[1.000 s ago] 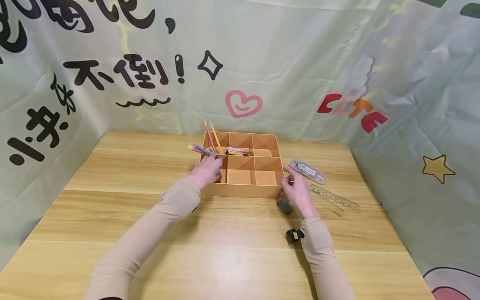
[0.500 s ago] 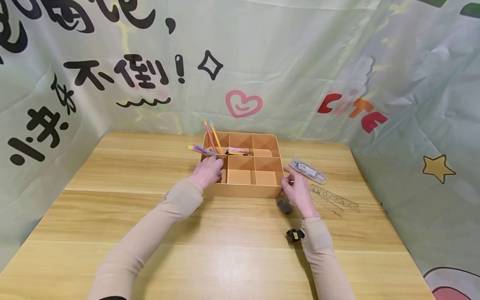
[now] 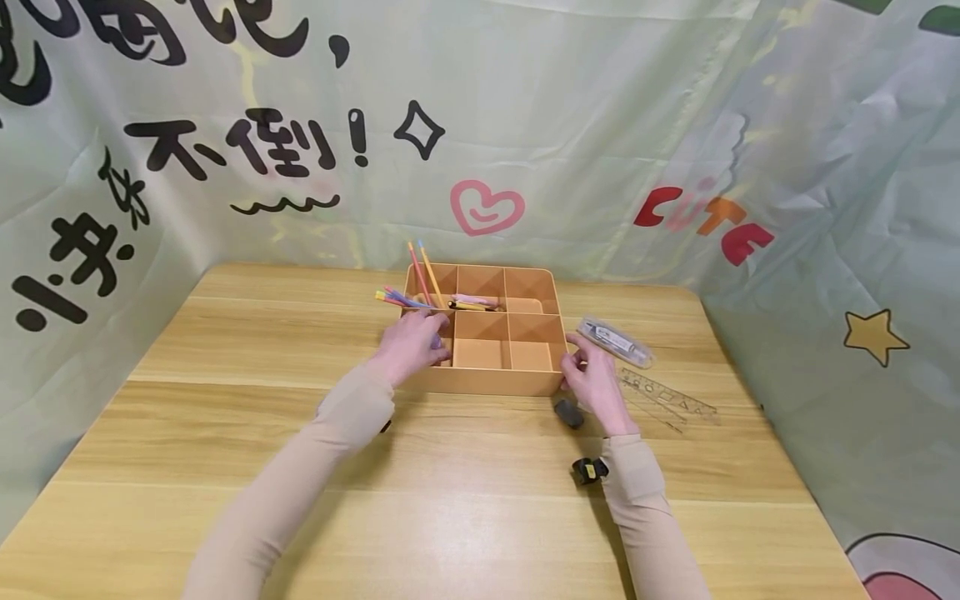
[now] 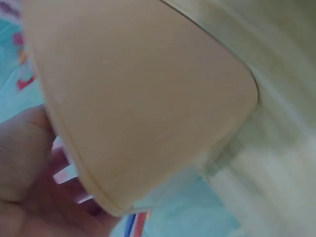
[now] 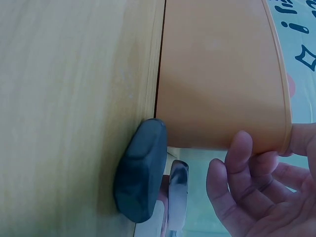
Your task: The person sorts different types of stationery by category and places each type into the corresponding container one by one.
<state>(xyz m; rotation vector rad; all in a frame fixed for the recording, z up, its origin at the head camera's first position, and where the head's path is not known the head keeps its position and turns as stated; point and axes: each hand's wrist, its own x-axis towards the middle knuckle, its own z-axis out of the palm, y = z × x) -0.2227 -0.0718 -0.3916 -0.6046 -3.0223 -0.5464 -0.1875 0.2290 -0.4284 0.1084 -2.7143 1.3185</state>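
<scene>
An orange-tan desk organizer with several compartments stands at the table's far side. My left hand reaches over its front left compartment. A small purple thing shows between thumb and fingers; whether they hold it is unclear. In the left wrist view, the fingers of the left hand lie partly hidden behind the organizer's rim. At the front right corner, my right hand grips the organizer, thumb at the rim and fingertips against the outer wall in the right wrist view.
Pencils and pens lie in the back compartments; colorful sticks poke out at left. Right of the organizer lie a clear packaged item, transparent rulers and a dark rounded object. A printed cloth hangs behind.
My left hand has shifted slightly left and its fingers look more spread over the compartment. The right hand and the organizer stay in place.
</scene>
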